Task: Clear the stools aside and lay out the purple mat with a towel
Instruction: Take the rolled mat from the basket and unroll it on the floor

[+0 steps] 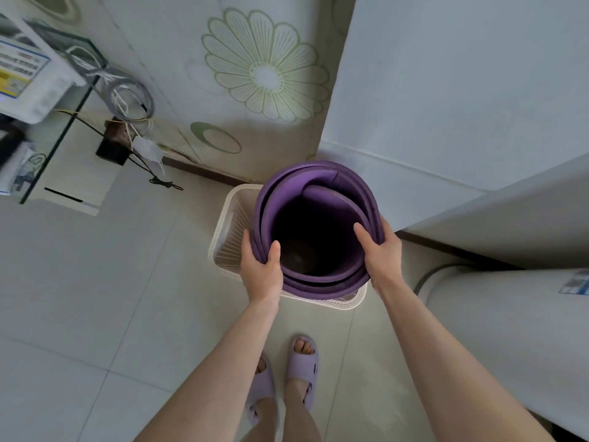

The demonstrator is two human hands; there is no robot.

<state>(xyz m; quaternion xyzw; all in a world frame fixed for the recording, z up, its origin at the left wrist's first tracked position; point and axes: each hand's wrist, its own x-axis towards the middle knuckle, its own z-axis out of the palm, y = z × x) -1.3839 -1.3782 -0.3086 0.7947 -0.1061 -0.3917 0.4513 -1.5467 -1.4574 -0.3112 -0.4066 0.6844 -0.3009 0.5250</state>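
A rolled purple mat [318, 183] stands on end in a white slatted basket [229, 224] in the room's corner; I look straight down its dark hollow core. My left hand [262, 269] grips the roll's near-left edge, thumb inside and fingers outside. My right hand [381, 253] grips the right edge the same way. No stool or towel is in view.
A glass-topped table [63, 122] with a white box, coiled cables and a face mask stands at the left. A white cabinet [510, 224] and a white cylindrical appliance [510, 330] crowd the right. Tiled floor [95, 298] spreads left of my slippered feet.
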